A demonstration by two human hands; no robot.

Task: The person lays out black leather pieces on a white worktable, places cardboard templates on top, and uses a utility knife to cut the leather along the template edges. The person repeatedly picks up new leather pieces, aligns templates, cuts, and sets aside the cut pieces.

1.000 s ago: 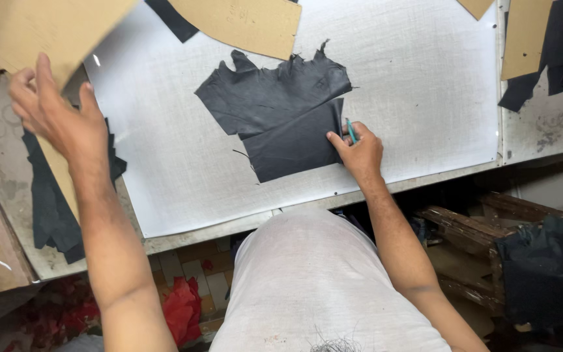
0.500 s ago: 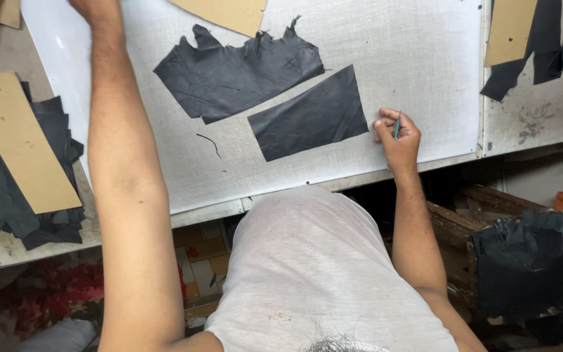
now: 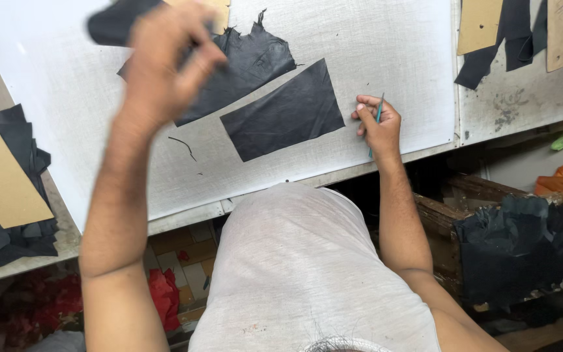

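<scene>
Left hand [image 3: 164,72] raised above the white cutting board [image 3: 386,58], fingers pinched on a dark leather scrap [image 3: 115,19]. Right hand [image 3: 378,124] resting on the board near its front edge, curled round a thin teal tool [image 3: 378,114], just right of the cut dark leather piece [image 3: 285,111]. Ragged leather hide [image 3: 255,62] behind it, edges touching or overlapping. Bare board right of the hand up to the worktop [image 3: 522,98] seam.
</scene>
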